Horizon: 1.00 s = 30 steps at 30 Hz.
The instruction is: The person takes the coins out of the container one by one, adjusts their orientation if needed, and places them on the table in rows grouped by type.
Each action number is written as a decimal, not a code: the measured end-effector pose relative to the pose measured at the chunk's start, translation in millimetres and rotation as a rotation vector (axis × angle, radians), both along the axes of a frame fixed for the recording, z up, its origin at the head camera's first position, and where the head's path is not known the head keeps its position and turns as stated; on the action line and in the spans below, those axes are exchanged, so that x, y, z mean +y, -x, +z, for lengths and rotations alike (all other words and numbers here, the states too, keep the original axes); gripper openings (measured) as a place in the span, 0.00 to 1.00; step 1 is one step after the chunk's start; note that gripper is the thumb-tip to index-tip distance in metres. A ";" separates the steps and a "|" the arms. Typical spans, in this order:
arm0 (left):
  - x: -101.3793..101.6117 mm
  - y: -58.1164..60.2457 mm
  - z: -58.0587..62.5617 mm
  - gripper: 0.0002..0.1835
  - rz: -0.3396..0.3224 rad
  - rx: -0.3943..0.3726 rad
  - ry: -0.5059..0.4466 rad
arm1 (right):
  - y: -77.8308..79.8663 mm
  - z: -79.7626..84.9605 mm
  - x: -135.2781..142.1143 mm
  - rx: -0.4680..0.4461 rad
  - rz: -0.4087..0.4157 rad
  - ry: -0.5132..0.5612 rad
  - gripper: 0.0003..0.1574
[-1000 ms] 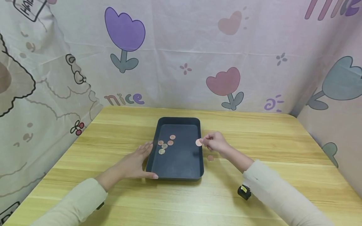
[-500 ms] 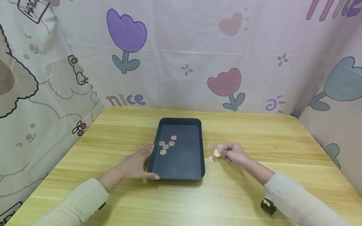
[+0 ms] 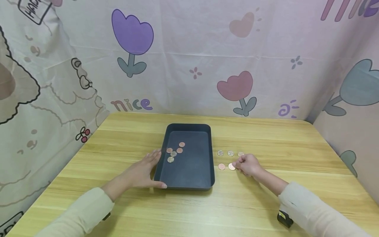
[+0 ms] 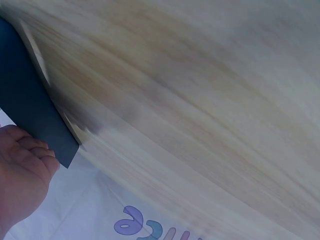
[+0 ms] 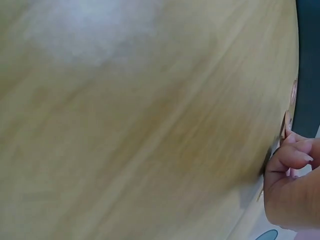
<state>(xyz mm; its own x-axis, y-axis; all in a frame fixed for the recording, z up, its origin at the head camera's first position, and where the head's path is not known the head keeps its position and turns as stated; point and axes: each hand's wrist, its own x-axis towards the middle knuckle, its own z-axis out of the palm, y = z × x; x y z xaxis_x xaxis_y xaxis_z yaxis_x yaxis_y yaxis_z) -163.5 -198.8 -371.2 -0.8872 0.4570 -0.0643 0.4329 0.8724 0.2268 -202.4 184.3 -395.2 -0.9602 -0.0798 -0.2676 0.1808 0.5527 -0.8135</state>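
Note:
A dark rectangular tray (image 3: 189,164) stands on the wooden table, with several copper and silver coins (image 3: 173,154) lying in its left half. My left hand (image 3: 143,169) rests against the tray's left side, fingers stretched along the wall and thumb at the near rim. To the tray's right, my right hand (image 3: 248,164) pinches a copper coin (image 3: 232,166) at table level. Left of that coin lies another copper coin (image 3: 221,167). Behind them three silver coins (image 3: 220,153) form a row, the rightmost partly covered by the hand. In the right wrist view, the pinched coin (image 5: 286,124) looks tilted at the fingertips.
The wooden table (image 3: 251,204) extends around the tray on all sides. A patterned cloth (image 3: 183,39) hangs behind its far edge and along both sides. A small black device (image 3: 285,219) is by the right sleeve.
My right hand has gone from the tray's right rim to the table on the right, carrying the copper coin, then lowered it beside the other copper coin. My left hand stays against the tray.

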 end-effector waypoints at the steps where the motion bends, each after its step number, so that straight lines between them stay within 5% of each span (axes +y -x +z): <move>1: -0.1 -0.1 -0.1 0.64 0.000 0.000 -0.001 | 0.1 0.2 -0.3 0.004 -0.002 -0.007 0.11; 14: -0.2 -0.3 -1.0 0.64 0.002 -0.004 -0.006 | -2.6 8.6 -7.2 0.063 0.041 -0.053 0.08; 20: -0.5 0.0 -0.5 0.64 -0.002 0.002 0.001 | 1.4 21.4 -17.3 0.194 0.052 -0.045 0.08; 30: -0.1 0.7 -0.2 0.65 0.003 -0.002 0.006 | 10.0 33.2 -55.2 0.348 0.091 0.106 0.09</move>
